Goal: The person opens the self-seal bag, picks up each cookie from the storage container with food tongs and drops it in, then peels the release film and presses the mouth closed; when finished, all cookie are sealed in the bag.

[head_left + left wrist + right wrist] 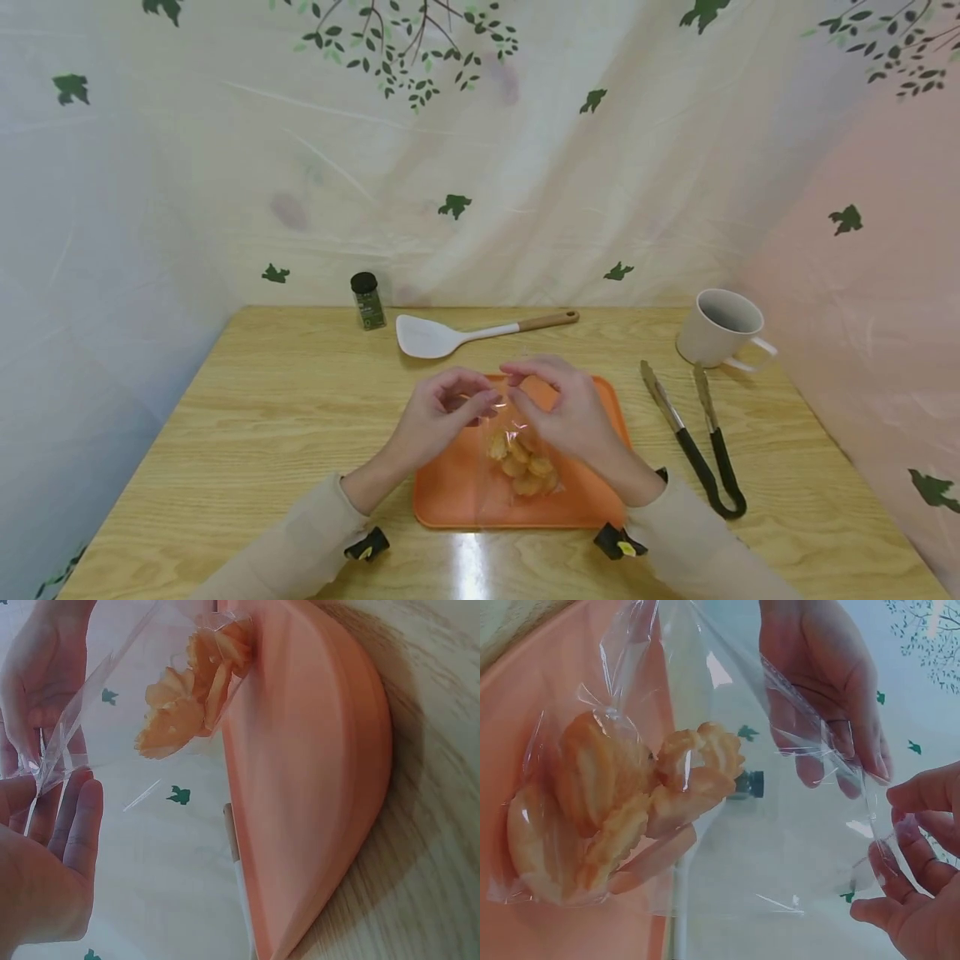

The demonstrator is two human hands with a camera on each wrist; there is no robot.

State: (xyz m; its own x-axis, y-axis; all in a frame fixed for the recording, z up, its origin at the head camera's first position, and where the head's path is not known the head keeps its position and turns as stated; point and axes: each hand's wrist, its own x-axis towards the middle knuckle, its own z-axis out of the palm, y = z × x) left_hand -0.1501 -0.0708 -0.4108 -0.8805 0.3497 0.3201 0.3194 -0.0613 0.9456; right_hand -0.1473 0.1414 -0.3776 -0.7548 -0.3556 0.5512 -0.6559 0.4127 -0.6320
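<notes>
Hanging over the orange tray (446, 497), a clear plastic bag (517, 437) is holding golden cookies (528, 477), which are lying heaped in its lower end; whether that end is touching the tray cannot be told. The left hand (442, 410) is pinching the bag's upper edge on one side, and the right hand (572, 412) is pinching it on the other, both grips looking narrow, with only thin film between the fingertips. They are probably keeping to that edge because the cookies are weighing the bottom down and leaving the upper film loose. The tray is sitting beneath them, its raised rim seemingly suited to catching crumbs.

Beyond the tray, a white spatula (487, 332) with a wooden handle end is lying along the tabletop's (300, 408) far edge, and a spice jar (367, 302) is standing upright towards the far left corner. A pale mug (716, 337) is standing near the far right corner, its handle pointing right. Tongs (697, 464) are lying spread towards the right edge; these items are perhaps sitting aside to leave the hands room. The jar is showing a green label with lettering too small to read; no brand is showing legibly anywhere.
</notes>
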